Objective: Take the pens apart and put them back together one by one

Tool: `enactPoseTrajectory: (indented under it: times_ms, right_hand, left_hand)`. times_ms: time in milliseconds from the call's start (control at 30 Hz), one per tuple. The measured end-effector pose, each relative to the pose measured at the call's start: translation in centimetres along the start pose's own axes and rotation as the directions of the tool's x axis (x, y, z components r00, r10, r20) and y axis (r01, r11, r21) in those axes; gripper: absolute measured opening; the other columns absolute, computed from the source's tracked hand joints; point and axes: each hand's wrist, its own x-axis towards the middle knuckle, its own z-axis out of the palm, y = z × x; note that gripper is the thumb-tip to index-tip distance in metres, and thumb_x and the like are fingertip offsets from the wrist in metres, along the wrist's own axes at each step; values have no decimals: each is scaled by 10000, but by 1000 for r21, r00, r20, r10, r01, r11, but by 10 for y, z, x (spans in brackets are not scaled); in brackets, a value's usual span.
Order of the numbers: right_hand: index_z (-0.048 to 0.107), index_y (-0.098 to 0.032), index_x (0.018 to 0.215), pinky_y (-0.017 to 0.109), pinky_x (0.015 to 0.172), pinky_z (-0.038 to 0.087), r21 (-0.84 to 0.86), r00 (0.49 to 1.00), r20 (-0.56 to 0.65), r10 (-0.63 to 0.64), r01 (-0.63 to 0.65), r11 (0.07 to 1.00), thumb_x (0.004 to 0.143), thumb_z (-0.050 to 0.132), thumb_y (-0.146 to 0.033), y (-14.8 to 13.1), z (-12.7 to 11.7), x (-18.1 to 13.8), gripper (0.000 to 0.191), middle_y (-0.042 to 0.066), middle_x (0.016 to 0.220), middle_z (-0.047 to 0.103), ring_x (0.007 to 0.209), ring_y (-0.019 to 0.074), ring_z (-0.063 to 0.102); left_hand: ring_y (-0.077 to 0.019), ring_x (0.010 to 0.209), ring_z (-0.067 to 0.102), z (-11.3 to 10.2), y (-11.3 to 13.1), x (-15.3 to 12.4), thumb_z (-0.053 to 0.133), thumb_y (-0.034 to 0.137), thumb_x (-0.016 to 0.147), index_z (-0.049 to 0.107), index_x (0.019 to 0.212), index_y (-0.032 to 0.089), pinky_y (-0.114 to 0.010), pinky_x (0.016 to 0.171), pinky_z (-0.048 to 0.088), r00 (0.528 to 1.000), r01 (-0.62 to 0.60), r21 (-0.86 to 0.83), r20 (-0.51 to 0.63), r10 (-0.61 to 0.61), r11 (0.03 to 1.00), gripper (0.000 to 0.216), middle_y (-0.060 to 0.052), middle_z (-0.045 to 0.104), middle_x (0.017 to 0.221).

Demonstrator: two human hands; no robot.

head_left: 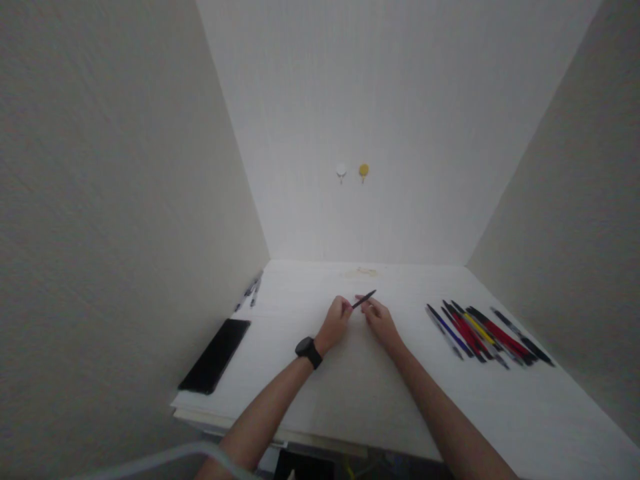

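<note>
A dark, slim pen slants up to the right above the middle of the white table. Its lower left end sits in the closed fingers of my left hand, which wears a black watch at the wrist. Close beside the pen is my right hand, one finger stretched out behind the shaft and the others loosely bent. Whether that hand touches the pen I cannot tell.
Several pens and markers lie side by side on the right. A black phone-like slab rests at the left edge, with a few pens behind it. Walls enclose the table; two hooks hang on the back one.
</note>
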Motion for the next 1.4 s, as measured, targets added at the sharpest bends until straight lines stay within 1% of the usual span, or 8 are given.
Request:
enactPoseTrajectory:
  times_ms: [200, 333, 467, 633, 800, 1000, 1100, 1400]
  right_hand:
    - [643, -166, 901, 240, 491, 274, 152, 998, -22, 51, -47, 987, 798, 558, -544, -2, -7, 0, 401, -55, 532, 410, 500, 115, 365]
    - [528, -201, 804, 232, 501, 314, 353, 996, -5, 86, -79, 932, 839, 504, -581, -11, -5, -4, 383, -26, 622, 516, 525, 111, 407]
    - [426, -224, 792, 217, 484, 300, 476, 985, 135, 109, -161, 864, 860, 497, -573, -19, 0, -9, 362, -41, 573, 519, 496, 107, 396]
    - [446, -216, 778, 214, 427, 223, 402, 935, 342, 99, -240, 884, 831, 536, -577, -22, 3, -14, 376, -70, 453, 446, 410, 94, 327]
    - [491, -202, 808, 208, 406, 192, 347, 872, 479, 100, -293, 891, 803, 576, -556, -18, 6, -15, 364, -67, 452, 484, 375, 83, 336]
    - [591, -173, 874, 208, 435, 249, 349, 861, 502, 86, -293, 890, 812, 581, -549, -19, 4, -16, 382, -51, 513, 505, 431, 87, 392]
    - [649, -138, 902, 214, 468, 297, 364, 831, 552, 66, -311, 878, 815, 585, -544, -20, 2, -17, 420, -20, 600, 526, 502, 93, 435]
    - [663, -141, 815, 220, 463, 282, 268, 857, 513, 54, -219, 938, 801, 588, -568, -23, 2, -15, 433, -5, 601, 544, 495, 90, 411]
  left_hand:
    - [-142, 758, 492, -2, 5, 1, 509, 389, 887, 519, 874, 185, -275, 707, 391, 993, 52, -125, 116, -37, 991, 205, -22, 550, 847]
    - [-156, 873, 526, -8, -2, 7, 468, 463, 900, 564, 954, 178, -272, 761, 409, 996, 91, -248, 27, -87, 964, 306, -56, 582, 944]
    - [-161, 893, 542, -16, -8, 12, 481, 486, 883, 626, 1044, 164, -260, 731, 414, 981, 192, -367, 80, -174, 910, 389, -78, 616, 1007]
    - [-167, 920, 544, -21, -11, 14, 540, 439, 846, 663, 1139, 180, -265, 762, 398, 970, 226, -442, 183, -159, 868, 409, -89, 645, 1139]
    - [-149, 802, 528, -17, -15, 13, 561, 492, 834, 713, 1023, 153, -264, 707, 376, 969, 240, -499, 176, -174, 833, 418, -90, 674, 1011]
    - [-88, 600, 452, -17, -7, 12, 646, 546, 772, 685, 958, 127, -252, 601, 356, 962, 266, -641, 222, -158, 720, 460, -29, 581, 770]
    - [-86, 582, 411, -20, -4, 12, 664, 544, 753, 637, 815, 134, -244, 564, 339, 972, 230, -698, 190, -135, 678, 415, 0, 500, 695]
    - [-117, 658, 421, -26, -6, 12, 657, 410, 759, 601, 719, 150, -255, 640, 357, 993, 120, -611, 64, -103, 782, 268, 2, 481, 680]
